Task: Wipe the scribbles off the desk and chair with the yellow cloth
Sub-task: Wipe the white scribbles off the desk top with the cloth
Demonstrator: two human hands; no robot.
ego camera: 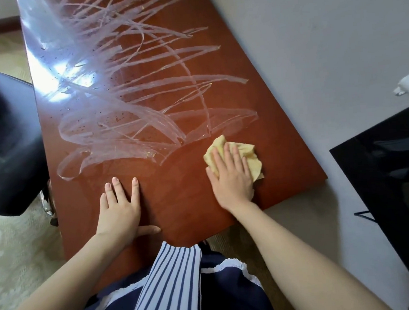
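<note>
A long reddish-brown desk runs away from me. Whitish scribbles cover most of its top, ending just beyond my hands. The crumpled yellow cloth lies on the desk near its right edge. My right hand presses flat on the cloth with straight fingers. My left hand rests flat on bare wood near the desk's near end, fingers spread. A black chair stands against the desk's left side; faint pale marks show on its seat.
A white wall runs along the desk's right side. A glossy black panel stands at the right. Pale patterned carpet covers the floor at the left. My striped and navy clothing fills the bottom middle.
</note>
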